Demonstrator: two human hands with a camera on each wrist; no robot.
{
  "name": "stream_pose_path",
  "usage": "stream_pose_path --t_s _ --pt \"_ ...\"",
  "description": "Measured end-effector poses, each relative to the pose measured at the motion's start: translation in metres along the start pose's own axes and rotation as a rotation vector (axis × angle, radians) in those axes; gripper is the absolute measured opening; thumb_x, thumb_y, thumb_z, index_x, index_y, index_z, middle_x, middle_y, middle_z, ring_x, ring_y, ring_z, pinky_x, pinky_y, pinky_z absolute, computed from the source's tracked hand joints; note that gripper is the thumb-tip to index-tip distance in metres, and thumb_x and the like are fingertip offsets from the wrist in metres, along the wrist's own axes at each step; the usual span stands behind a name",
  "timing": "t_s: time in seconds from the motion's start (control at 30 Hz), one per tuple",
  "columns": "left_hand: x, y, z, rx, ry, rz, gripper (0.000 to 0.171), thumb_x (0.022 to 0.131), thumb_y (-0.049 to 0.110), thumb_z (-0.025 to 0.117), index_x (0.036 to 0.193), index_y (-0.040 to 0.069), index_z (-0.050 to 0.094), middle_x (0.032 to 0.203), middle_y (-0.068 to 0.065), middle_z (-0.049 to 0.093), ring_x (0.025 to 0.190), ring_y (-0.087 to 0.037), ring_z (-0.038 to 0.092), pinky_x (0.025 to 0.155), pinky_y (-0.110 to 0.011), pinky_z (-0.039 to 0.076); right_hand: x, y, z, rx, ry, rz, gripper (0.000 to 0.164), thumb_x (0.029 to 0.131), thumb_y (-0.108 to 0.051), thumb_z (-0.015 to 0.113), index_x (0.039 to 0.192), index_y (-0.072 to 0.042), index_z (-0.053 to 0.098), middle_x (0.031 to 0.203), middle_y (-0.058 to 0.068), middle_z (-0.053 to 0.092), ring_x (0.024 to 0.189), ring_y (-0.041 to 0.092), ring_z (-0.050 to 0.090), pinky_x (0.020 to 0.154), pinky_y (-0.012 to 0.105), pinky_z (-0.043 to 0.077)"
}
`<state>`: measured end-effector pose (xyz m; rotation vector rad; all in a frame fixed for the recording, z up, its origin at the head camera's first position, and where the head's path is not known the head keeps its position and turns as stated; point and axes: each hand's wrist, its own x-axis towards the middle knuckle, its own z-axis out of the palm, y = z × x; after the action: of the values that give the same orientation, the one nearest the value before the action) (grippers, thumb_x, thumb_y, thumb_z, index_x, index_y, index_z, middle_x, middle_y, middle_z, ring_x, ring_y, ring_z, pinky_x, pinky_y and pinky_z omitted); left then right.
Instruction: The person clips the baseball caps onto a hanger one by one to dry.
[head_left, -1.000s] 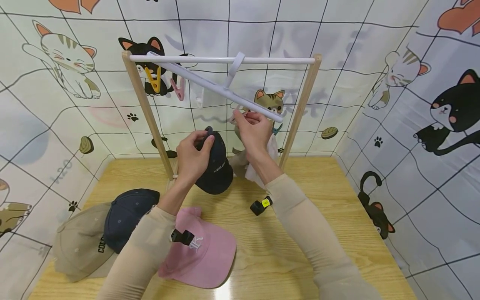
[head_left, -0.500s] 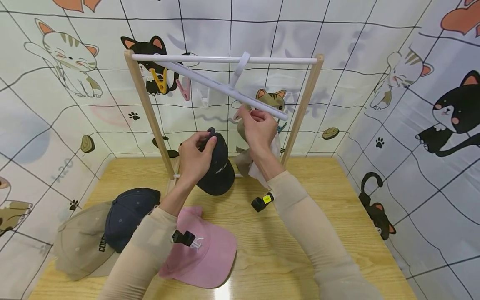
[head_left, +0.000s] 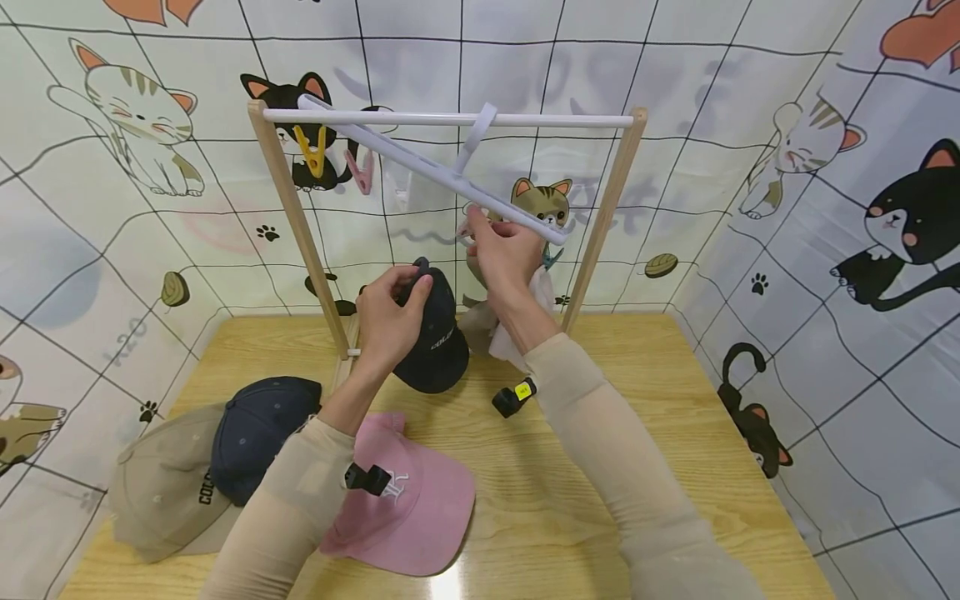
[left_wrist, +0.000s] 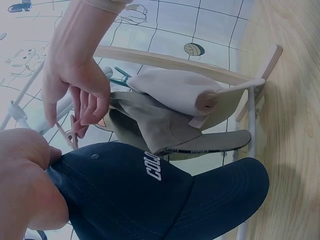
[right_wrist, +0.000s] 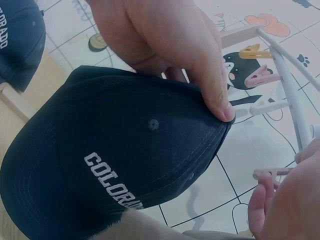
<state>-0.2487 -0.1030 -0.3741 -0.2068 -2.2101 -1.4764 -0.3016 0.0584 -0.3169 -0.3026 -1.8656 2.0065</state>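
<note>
My left hand pinches the back edge of a dark navy cap with white lettering and holds it upright, brim down, below a tilted pale hanger bar. Under the bar's lower end, my right hand pinches a pale pink clothespin, partly hidden by the fingers. A grey-beige cap hangs just behind, and I cannot tell what holds its top. Beside it hangs a whitish cap in a teal clothespin. The navy cap is apart from the pink clothespin.
A wooden rack with a white rod carries the hanger. Yellow and pink clothespins hang at its left. On the table lie a beige cap, a blue cap and a pink cap.
The hanger and its clothespins swung slightly right, then back left. My right hand has shifted a little with it. My left hand and the navy cap have barely moved.
</note>
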Motion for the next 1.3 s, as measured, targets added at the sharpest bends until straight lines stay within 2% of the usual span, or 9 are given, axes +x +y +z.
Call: stream_pose_path --t_s 0.13,0.33,0.47,0.6,0.73,0.87,1.07,1.2,1.3 --pt "-0.001 0.001 -0.002 -0.001 -0.002 0.002 0.028 0.109 0.018 0.077 0.129 -0.001 0.079 0.121 -0.021 0.084 0.11 -0.036 0.081 0.092 -0.039 0.058 -0.001 -0.001 0.002 -0.012 -0.037 0.015 0.039 0.1 -0.047 0.085 0.089 -0.009 0.083 0.079 0.01 0.083 0.064 0.023 0.08 0.071 0.043 0.071" --pt "-0.001 0.0 -0.003 0.001 -0.002 0.0 0.028 0.109 0.018 0.076 0.13 -0.001 0.079 0.12 -0.021 0.084 0.11 -0.036 0.081 0.092 -0.039 0.058 -0.003 -0.001 0.005 -0.127 -0.014 -0.016 0.05 0.1 -0.055 0.083 0.093 -0.006 0.087 0.07 0.008 0.08 0.067 0.031 0.083 0.07 0.048 0.07" --pt "0.0 -0.001 -0.003 -0.001 0.001 0.005 0.028 0.109 0.019 0.076 0.129 -0.001 0.079 0.119 -0.022 0.084 0.108 -0.036 0.08 0.089 -0.031 0.056 -0.002 -0.001 0.005 -0.142 -0.018 -0.03 0.053 0.099 -0.057 0.083 0.09 -0.005 0.087 0.063 0.003 0.075 0.055 0.022 0.077 0.061 0.041 0.067" --pt "0.0 -0.003 -0.001 -0.004 0.012 0.014 0.027 0.108 0.019 0.077 0.127 0.0 0.081 0.114 -0.022 0.084 0.104 -0.036 0.08 0.086 -0.026 0.054 -0.001 0.0 0.005 -0.117 -0.034 -0.04 0.053 0.1 -0.057 0.083 0.088 -0.006 0.087 0.074 0.008 0.081 0.047 0.01 0.07 0.056 0.037 0.064" --pt "0.0 -0.004 -0.001 0.001 0.013 0.018 0.027 0.107 0.018 0.077 0.127 0.0 0.081 0.114 -0.022 0.084 0.104 -0.036 0.08 0.087 -0.033 0.055 0.001 0.001 0.005 -0.094 -0.045 -0.051 0.049 0.1 -0.055 0.083 0.089 -0.007 0.087 0.091 0.017 0.086 0.048 0.009 0.07 0.062 0.044 0.068" --pt "0.0 -0.005 -0.001 -0.001 0.0 0.027 0.028 0.107 0.018 0.078 0.127 -0.001 0.081 0.115 -0.023 0.084 0.106 -0.037 0.08 0.091 -0.042 0.058 0.002 0.001 0.004 -0.115 -0.044 -0.065 0.047 0.101 -0.053 0.082 0.087 -0.008 0.087 0.091 0.019 0.086 0.048 0.009 0.071 0.068 0.05 0.07" --pt "0.0 -0.008 0.0 0.036 -0.04 0.032 0.03 0.107 0.023 0.081 0.126 0.0 0.082 0.113 -0.022 0.085 0.107 -0.038 0.081 0.098 -0.053 0.061 0.007 -0.001 0.0 -0.218 -0.021 -0.074 0.043 0.1 -0.051 0.08 0.083 -0.013 0.089 0.083 0.01 0.086 0.052 0.014 0.075 0.062 0.04 0.068" --pt "0.0 -0.008 0.001 0.056 -0.068 0.027 0.029 0.107 0.023 0.081 0.125 0.001 0.083 0.113 -0.021 0.085 0.107 -0.038 0.081 0.098 -0.054 0.062 0.012 -0.002 -0.005 -0.3 -0.002 -0.095 0.044 0.099 -0.052 0.078 0.081 -0.013 0.09 0.075 0.008 0.083 0.061 0.025 0.081 0.057 0.033 0.066" --pt "0.001 -0.008 0.001 0.07 -0.09 0.019 0.028 0.108 0.024 0.079 0.124 0.001 0.083 0.113 -0.021 0.084 0.107 -0.038 0.08 0.098 -0.054 0.062 0.014 -0.003 -0.01 -0.36 -0.009 -0.127 0.047 0.098 -0.053 0.076 0.074 -0.014 0.088 0.069 0.008 0.081 0.065 0.031 0.083 0.059 0.025 0.06"
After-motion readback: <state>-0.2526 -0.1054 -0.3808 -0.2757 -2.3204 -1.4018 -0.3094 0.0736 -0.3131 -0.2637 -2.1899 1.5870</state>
